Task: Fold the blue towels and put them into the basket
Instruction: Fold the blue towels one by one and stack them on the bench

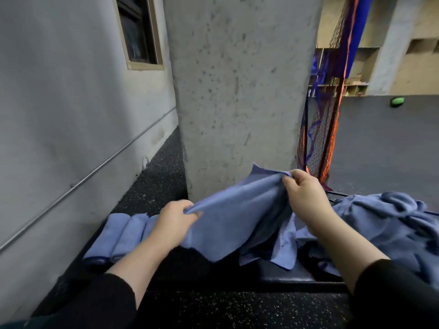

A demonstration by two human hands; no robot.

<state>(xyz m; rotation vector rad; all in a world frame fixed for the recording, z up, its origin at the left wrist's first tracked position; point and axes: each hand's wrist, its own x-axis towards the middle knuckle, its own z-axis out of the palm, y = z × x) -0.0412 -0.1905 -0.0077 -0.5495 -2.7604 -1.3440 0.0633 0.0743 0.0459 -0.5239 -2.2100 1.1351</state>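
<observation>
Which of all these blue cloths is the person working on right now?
Start at the big grey concrete pillar; just below its base, a flat blue towel is stretched in the air between the left hand and the right hand. Unlike the rolled towels at left and the crumpled pile at right, it is spread open and held up.

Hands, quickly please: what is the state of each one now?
Left hand: closed, pinching one edge of the blue towel.
Right hand: closed, pinching the opposite upper corner of the same towel.
</observation>
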